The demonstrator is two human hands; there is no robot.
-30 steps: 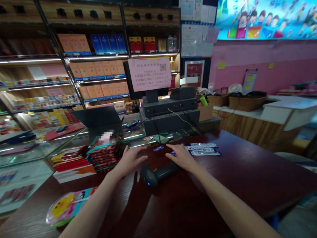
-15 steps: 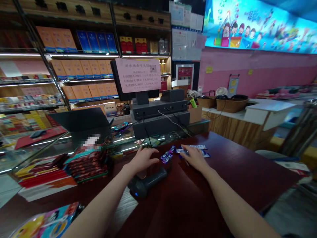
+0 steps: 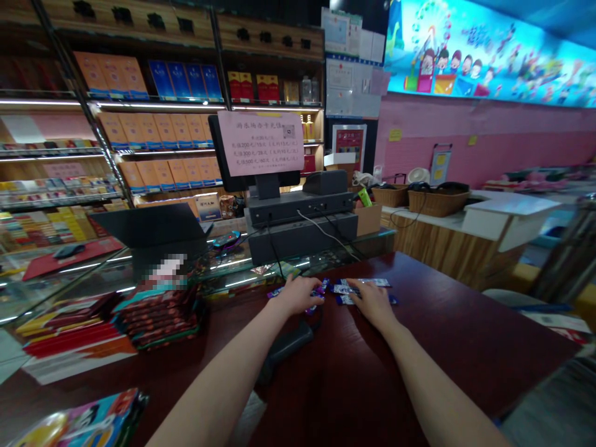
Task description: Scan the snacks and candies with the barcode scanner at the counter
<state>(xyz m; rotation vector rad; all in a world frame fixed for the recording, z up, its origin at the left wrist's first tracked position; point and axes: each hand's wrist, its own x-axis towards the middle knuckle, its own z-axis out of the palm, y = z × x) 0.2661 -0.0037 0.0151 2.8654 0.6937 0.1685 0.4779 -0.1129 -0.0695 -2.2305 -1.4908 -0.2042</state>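
Over small purple packets (image 3: pixel 275 292) on the dark red table (image 3: pixel 354 372), my left hand (image 3: pixel 300 295) lies palm down with its fingers apart, hiding part of them. My right hand (image 3: pixel 375 304) rests open, its fingertips on a row of slim blue-and-white packets (image 3: pixel 372 282). The two hands are a short way apart, with packet ends showing between them. Beneath my left forearm, partly covered, is a black handheld barcode scanner (image 3: pixel 291 343).
A monitor with a pink paper sign (image 3: pixel 261 143) stands on a dark register unit (image 3: pixel 302 230) behind the table. Stacked brown packages (image 3: pixel 161 316) and red packets (image 3: pixel 77 332) lie left. A colourful package (image 3: pixel 93 419) is near the front left.
My left hand has moved right and forward from above the scanner onto the purple packets, some of which now lie left of it. My right hand has shifted slightly over the blue-and-white packets.
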